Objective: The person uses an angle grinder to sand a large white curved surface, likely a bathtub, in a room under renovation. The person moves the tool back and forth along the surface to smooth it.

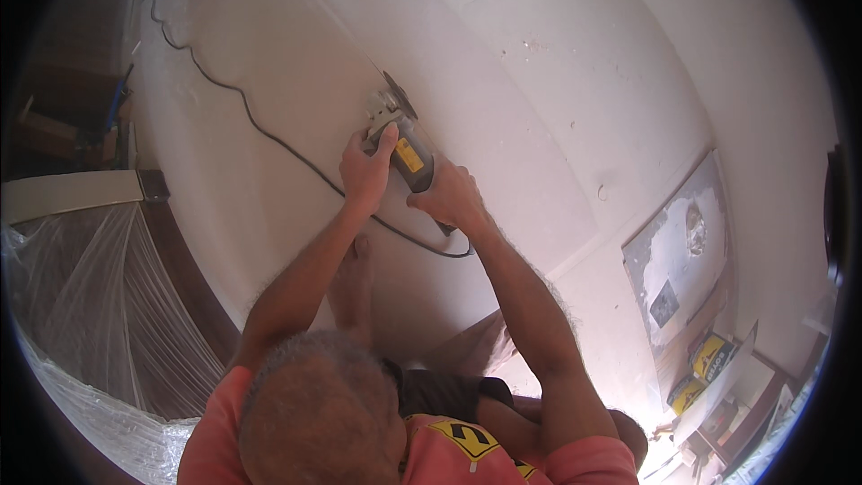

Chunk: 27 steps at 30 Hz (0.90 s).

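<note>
Over the pale, dusty surface (512, 148), left hand (364, 177) and right hand (452, 198) curl fingers around the dark-grey, yellow-labelled angle grinder (410, 153), best held firmly, black cable (268, 135) clear of the thin dark disc (401, 97).

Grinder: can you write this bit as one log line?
left hand: holds grinder near disc; right hand: holds grinder rear; cord: runs upper left
</note>
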Each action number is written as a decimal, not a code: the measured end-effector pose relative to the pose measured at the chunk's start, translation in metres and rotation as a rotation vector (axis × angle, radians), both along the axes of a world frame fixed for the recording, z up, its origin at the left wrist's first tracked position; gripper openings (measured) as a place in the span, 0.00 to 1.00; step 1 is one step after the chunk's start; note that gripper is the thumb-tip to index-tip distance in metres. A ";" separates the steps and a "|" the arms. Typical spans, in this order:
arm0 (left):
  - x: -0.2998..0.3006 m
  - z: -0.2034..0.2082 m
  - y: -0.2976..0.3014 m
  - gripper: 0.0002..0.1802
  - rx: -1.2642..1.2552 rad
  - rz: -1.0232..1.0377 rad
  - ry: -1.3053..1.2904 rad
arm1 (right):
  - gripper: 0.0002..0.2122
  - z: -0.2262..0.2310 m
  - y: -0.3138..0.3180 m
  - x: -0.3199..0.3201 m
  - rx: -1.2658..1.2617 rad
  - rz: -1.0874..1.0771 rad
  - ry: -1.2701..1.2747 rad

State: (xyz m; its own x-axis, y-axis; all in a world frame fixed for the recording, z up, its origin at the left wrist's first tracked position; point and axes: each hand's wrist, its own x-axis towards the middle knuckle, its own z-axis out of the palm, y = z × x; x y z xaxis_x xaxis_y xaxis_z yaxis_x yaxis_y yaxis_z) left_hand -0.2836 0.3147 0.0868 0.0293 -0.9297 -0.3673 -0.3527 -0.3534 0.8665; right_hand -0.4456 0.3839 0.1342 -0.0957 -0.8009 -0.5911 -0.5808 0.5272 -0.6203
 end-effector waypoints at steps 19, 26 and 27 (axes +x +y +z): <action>-0.001 0.001 0.009 0.44 0.001 -0.004 0.029 | 0.36 -0.002 0.010 -0.002 0.000 0.010 0.005; -0.002 -0.003 0.007 0.46 -0.005 0.005 0.017 | 0.36 -0.006 0.008 -0.002 -0.003 0.013 0.007; -0.002 -0.004 0.007 0.46 -0.010 0.008 0.021 | 0.34 -0.007 0.008 -0.001 -0.020 0.010 0.011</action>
